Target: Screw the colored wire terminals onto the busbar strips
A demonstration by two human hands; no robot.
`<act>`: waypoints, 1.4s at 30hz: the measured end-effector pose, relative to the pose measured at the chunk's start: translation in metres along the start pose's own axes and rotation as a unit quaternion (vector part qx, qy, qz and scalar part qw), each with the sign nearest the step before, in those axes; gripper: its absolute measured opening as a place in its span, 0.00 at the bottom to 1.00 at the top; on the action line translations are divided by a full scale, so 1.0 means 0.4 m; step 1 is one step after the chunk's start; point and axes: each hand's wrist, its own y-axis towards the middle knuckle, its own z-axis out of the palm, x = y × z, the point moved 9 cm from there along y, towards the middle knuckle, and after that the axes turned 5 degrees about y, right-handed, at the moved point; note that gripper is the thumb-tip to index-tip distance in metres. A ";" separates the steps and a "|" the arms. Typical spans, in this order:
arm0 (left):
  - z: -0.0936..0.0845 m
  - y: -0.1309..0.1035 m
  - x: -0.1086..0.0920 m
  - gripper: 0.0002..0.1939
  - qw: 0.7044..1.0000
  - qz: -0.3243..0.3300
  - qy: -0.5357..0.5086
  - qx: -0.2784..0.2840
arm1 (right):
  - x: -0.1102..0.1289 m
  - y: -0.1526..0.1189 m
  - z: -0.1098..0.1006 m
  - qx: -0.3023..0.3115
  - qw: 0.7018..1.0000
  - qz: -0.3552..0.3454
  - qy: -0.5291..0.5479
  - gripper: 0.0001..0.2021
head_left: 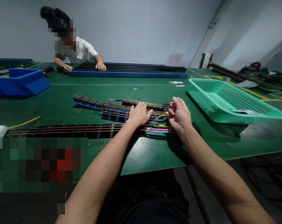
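My left hand (140, 115) lies open with its fingers spread over a blue-based strip carrying thin metal rods (115, 115). Curled up at the right end of the strips is my right hand (179, 115), its fingers closed near small dark and red wires (166, 103); anything between them is too small to make out. A yellow wire (161, 116) pokes out between the hands. Behind, another blue-based strip (89, 101) slants away to the left. Closer to me runs a long black strip with copper-coloured rods (73, 129), ending in pink and blue sleeved wires (158, 130).
A green mesh basket (215, 115) stands to the right on the green table (141, 158). Across the table, a person in a white shirt (85, 51) touches long blue and black channels (129, 74). At left are a blue bin (31, 85) and a loose yellow wire (24, 123).
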 end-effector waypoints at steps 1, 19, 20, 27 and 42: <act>-0.001 0.000 -0.001 0.30 1.000 0.001 0.001 -0.001 | 0.003 0.001 -0.005 -0.010 1.000 -0.003 0.021 0.21; -0.004 -0.004 -0.007 0.28 1.000 0.005 0.023 -0.020 | 0.083 -0.370 0.013 0.176 0.968 -0.068 -0.163 0.15; -0.003 -0.004 -0.007 0.28 1.000 0.006 0.023 -0.020 | 0.081 -0.403 0.006 0.185 0.965 -0.056 -0.177 0.16; 0.002 -0.005 -0.005 0.29 1.000 0.006 0.023 -0.005 | 0.075 -0.485 -0.020 0.211 0.940 -0.057 -0.263 0.21; 0.000 -0.009 -0.009 0.28 0.999 0.007 0.031 -0.010 | -0.081 -0.433 -0.023 0.260 0.796 -0.185 -0.514 0.12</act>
